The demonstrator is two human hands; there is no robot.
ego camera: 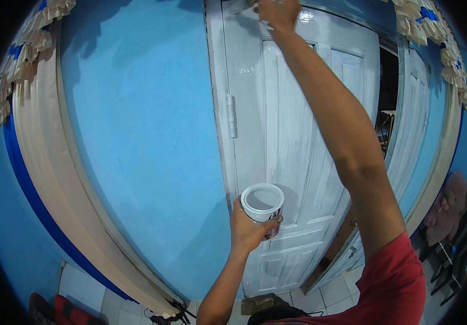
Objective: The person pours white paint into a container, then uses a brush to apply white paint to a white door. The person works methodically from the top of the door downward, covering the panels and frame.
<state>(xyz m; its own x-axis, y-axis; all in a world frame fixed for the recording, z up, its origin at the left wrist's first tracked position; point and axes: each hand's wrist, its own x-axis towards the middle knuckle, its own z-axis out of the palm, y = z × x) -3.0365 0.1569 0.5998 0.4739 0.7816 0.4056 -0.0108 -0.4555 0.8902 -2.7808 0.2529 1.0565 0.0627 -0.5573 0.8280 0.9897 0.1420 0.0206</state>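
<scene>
My left hand is wrapped around a metal paint can, its rim coated white and pale paint inside. It is held upright before the lower part of a white panelled wooden door. Raised to the picture's top edge, my right hand is closed around something at the upper part of the door. A blurred, pale paintbrush head seems to extend left from it; the handle is mostly hidden. White smears mark this hand. The door's hinge is painted white too, and wet-looking shine shows on the door above it.
A light blue wall adjoins the door frame on the left. Beige curtains with ruffled tops hang at both sides. Another white door leaf stands at the right, beside a dark gap. A cloth lies on the tiled floor.
</scene>
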